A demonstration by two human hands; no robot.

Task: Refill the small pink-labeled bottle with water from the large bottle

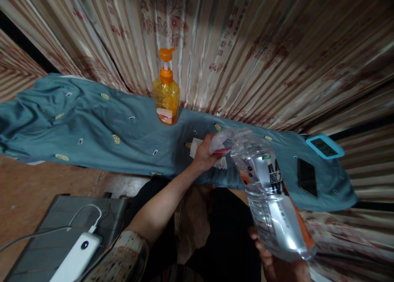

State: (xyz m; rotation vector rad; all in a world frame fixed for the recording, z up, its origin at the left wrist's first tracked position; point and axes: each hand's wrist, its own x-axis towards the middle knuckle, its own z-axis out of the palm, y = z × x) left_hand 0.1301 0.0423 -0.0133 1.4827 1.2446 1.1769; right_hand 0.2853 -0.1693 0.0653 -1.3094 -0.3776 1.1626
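My right hand (280, 265) grips the bottom end of a large clear plastic bottle (267, 191) with a silver, black and orange label. The bottle is tilted, its upper end pointing away from me and to the left. My left hand (205, 154) is closed round a small see-through plastic container (223, 140) with a pink edge, right by the bottle's upper end. Whether the two touch I cannot tell. Beneath my left hand lies a piece of white paper (221, 163), partly covered. An orange-topped pump bottle (166, 97) with yellow liquid stands farther back to the left.
A teal patterned cloth (92, 126) covers the long narrow table. At its right end are a blue-framed digital clock (325, 146) and a dark phone (307, 177). Pleated curtains (200, 48) hang behind. A white power bank (76, 255) with a cable lies at lower left on a grey surface.
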